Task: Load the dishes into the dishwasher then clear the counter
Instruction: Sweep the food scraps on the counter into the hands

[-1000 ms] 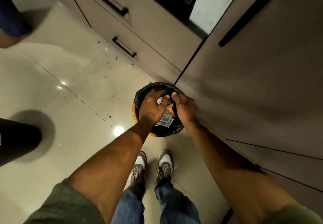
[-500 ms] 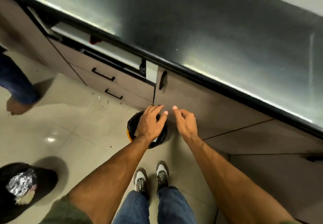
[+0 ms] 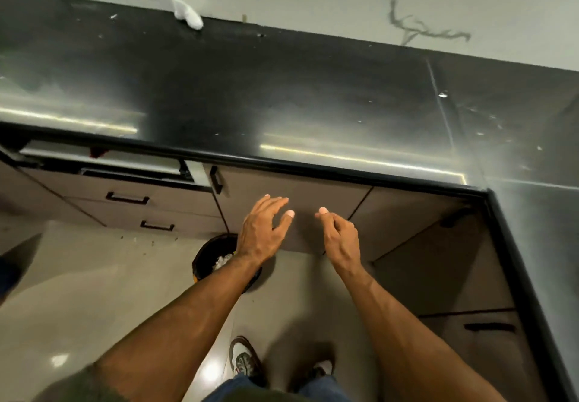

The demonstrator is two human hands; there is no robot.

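Note:
My left hand (image 3: 264, 229) hangs in the air in front of the cabinet doors, fingers relaxed and spread, holding nothing. My right hand (image 3: 340, 237) is beside it, fingers loosely curled, also empty. Below my left wrist stands a bin (image 3: 210, 257) lined with a black bag, with crumpled white rubbish inside. The black counter (image 3: 282, 94) stretches across the view above the hands. A crumpled white tissue (image 3: 188, 16) lies at the counter's back edge against the wall. A few small white scraps (image 3: 442, 95) dot the counter to the right.
Brown cabinet doors and drawers (image 3: 131, 201) with black handles run under the counter. A slightly open white-edged panel (image 3: 103, 163) shows at the left below the counter. The counter turns a corner at the right (image 3: 532, 245). My shoes (image 3: 244, 361) stand on the glossy tiled floor, with crumbs by the drawers.
Both hands have risen out of the bin, where they were pressing rubbish down, and now hang empty higher up. My view has lifted from the floor to the counter top.

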